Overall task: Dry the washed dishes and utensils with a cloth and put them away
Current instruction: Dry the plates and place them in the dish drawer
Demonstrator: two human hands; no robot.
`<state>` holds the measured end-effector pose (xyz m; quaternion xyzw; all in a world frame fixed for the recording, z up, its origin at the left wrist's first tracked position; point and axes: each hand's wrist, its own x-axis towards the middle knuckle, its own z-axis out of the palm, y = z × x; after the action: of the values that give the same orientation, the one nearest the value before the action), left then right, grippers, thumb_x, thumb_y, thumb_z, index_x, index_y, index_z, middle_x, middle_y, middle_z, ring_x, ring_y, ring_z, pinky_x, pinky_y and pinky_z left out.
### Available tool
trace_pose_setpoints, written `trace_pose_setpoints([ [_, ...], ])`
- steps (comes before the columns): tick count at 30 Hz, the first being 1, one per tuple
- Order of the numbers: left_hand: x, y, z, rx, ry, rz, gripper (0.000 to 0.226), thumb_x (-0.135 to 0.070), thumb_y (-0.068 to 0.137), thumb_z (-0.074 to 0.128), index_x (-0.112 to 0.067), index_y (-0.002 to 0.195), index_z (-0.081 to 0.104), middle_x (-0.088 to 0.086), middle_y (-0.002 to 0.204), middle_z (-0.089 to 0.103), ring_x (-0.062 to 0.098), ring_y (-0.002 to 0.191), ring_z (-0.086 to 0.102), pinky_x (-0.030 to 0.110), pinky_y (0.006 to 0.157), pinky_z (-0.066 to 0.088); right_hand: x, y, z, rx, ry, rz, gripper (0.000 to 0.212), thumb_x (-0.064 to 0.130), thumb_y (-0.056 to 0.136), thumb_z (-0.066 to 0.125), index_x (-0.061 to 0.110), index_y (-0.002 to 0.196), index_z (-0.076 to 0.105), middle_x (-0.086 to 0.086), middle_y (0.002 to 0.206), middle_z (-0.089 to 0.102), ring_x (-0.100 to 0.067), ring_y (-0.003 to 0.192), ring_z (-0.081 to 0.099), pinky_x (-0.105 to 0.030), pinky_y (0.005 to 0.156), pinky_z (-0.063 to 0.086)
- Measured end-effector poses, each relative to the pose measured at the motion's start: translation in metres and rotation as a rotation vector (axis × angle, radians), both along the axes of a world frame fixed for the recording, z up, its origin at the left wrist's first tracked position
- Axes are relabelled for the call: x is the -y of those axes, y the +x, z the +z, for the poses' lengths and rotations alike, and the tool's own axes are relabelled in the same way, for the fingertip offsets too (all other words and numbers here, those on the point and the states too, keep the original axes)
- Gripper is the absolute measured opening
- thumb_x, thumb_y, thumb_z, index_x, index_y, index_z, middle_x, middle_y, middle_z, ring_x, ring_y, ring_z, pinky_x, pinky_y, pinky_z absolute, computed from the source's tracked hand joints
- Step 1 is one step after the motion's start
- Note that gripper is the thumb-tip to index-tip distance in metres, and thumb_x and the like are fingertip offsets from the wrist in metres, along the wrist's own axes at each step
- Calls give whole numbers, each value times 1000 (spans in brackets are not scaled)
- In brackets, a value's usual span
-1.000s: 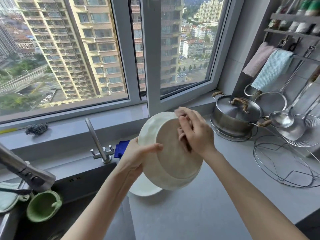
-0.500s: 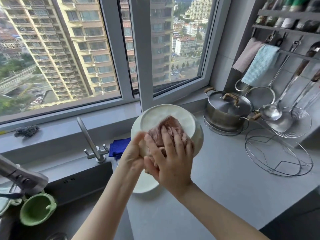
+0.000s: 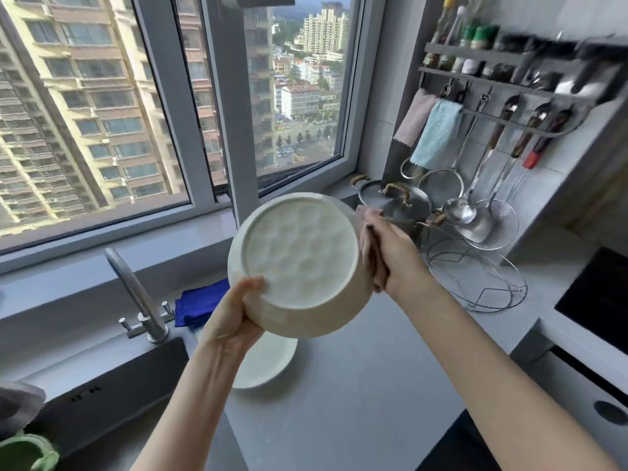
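Note:
A cream deep plate (image 3: 299,260) is held up above the grey counter with its dimpled underside turned toward me. My left hand (image 3: 234,314) grips its lower left rim, thumb on the base. My right hand (image 3: 390,256) holds a pinkish-brown cloth (image 3: 368,246) pressed against the plate's right edge; most of the cloth is hidden behind the plate and hand. A second white plate (image 3: 268,362) lies flat on the counter below the held one.
A dark sink (image 3: 102,396) with a steel tap (image 3: 136,297) is at the left, a green cup (image 3: 27,453) in it. A blue cloth (image 3: 200,300) lies by the tap. A lidded steel pot (image 3: 394,202), wire rack (image 3: 475,277) and hanging ladles (image 3: 475,212) stand right.
The plate has been turned so its underside faces me. My right hand with the cloth moved from the plate's face to its right rim. The view shifted right.

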<state>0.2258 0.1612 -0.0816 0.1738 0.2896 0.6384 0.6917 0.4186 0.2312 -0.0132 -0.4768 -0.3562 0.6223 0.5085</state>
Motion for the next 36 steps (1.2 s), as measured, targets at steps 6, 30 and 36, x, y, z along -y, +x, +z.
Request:
trace_pose_setpoints([
  [6, 2, 33, -20, 27, -24, -311, 84, -16, 18, 93, -5, 99, 75, 13, 105, 72, 27, 93, 70, 38, 69, 59, 43, 30, 21, -30, 45, -269, 15, 22, 86, 70, 15, 76, 61, -1, 66, 61, -14, 56, 57, -20, 53, 48],
  [30, 187, 307, -25, -322, -182, -828, 23, -19, 92, 48, -5, 93, 65, 11, 72, 72, 23, 59, 70, 30, 50, 56, 392, 331, -12, 1588, 1382, 261, 19, 27, 95, 55, 19, 112, 57, -8, 79, 65, -23, 59, 56, -32, 52, 43],
  [36, 239, 413, -45, -455, -122, -846, 31, -25, 98, 38, -6, 101, 61, 8, 76, 73, 22, 65, 71, 40, 71, 47, 529, 459, -42, 1786, 639, -124, 34, 48, 82, 61, 32, 112, 58, 11, 112, 59, -5, 84, 58, -20, 67, 47],
])
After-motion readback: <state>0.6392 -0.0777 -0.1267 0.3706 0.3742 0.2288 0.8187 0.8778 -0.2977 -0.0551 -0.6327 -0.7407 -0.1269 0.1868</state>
